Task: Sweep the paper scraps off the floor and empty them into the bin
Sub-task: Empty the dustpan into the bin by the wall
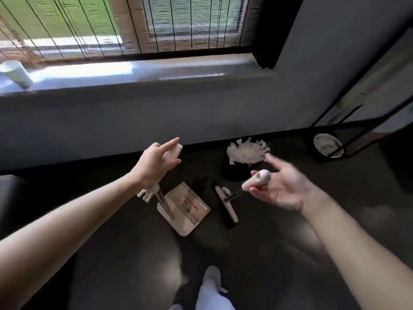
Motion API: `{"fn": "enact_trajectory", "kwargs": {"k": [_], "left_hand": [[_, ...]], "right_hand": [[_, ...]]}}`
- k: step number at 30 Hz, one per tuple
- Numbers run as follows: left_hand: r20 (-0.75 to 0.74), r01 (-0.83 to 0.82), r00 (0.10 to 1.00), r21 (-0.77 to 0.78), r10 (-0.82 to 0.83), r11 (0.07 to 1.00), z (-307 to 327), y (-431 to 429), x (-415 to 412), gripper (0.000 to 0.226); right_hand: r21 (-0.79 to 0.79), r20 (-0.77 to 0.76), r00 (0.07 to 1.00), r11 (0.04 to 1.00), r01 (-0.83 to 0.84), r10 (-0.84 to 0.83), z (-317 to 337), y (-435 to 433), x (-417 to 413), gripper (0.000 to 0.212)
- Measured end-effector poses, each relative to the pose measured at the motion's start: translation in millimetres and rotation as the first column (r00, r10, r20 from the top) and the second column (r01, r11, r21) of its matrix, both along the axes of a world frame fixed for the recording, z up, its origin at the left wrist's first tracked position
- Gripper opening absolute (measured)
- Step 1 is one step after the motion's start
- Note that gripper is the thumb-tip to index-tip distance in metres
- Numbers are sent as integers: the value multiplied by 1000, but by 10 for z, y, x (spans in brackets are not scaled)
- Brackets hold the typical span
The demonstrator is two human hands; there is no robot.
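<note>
My left hand pinches the white top grip of the dustpan handle between thumb and fingers, index finger stretched out. The white dustpan stands on the dark floor below it. My right hand, palm up, loosely holds the white end of the broom handle. The broom head rests on the floor just right of the dustpan. A heap of white paper scraps fills the top of the black bin against the wall, just beyond my right fingertips.
A window sill runs along the wall, with a white cup at its left end. A black metal frame stands at the right over a round white object. My white shoe is at the bottom.
</note>
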State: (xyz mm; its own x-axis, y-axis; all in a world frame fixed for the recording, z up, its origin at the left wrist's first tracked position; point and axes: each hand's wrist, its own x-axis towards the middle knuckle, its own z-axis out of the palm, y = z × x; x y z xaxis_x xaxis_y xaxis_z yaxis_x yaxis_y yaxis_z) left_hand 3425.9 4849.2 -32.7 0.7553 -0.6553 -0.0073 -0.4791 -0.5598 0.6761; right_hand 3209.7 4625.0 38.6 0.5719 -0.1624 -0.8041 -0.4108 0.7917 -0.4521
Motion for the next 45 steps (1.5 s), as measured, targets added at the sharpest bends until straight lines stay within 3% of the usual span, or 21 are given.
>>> {"fn": "enact_trajectory", "kwargs": {"k": [3,6,9,14,18,20,23,25,28,31,35,38,43,45], "left_hand": [[-21,17,1000,-30,-18,999,-4,241,-254,59],[-66,40,997,-34,-42,999,-79,494,-529,56],[-58,38,998,-18,-39,999,-159,688,-767,52],[-91,27,995,-87,-35,996,-176,767,-991,49],[-83,90,992,-30,-92,996,-177,785,-1135,50],[-46,123,991,-5,-123,992,-192,813,-1249,50],[-4,129,992,-9,-129,992,-210,833,-1405,48],[-7,120,993,-20,-120,993,-212,808,-1494,47],[-28,97,995,-21,-97,995,-241,759,-1626,47],[-54,67,996,-14,-68,998,-267,732,-1719,46],[45,52,998,13,-53,999,-297,755,-1767,43],[79,60,995,31,-63,998,-325,763,-1804,40],[109,26,994,55,-32,998,-438,633,-1852,40],[99,-20,995,54,15,998,-501,557,-1853,40]], "right_hand": [[28,-147,989,1000,9,-5,-108,489,-138,10],[103,-333,942,995,-2,36,-339,955,-434,13],[63,-458,886,997,-49,73,-504,1169,-834,11],[-12,-433,900,999,50,-50,-547,1111,-1411,14],[210,-353,924,949,235,-150,-807,1312,-1668,16],[258,-341,928,935,244,-148,-953,1426,-1744,15],[30,-419,908,1000,0,13,-1042,1518,-1954,42],[-140,-452,882,965,-220,136,-1001,1572,-2186,64],[-259,-461,859,891,-372,225,-938,1603,-2506,81],[-332,-434,859,839,-431,270,-922,1571,-2647,76],[-410,-396,872,794,-450,290,-984,1434,-2776,72],[-392,-365,899,836,-385,242,-1041,1271,-2797,66],[-305,-309,929,905,-297,201,-1178,898,-2521,27],[-294,-311,931,913,-285,190,-1269,734,-2369,20]]}}
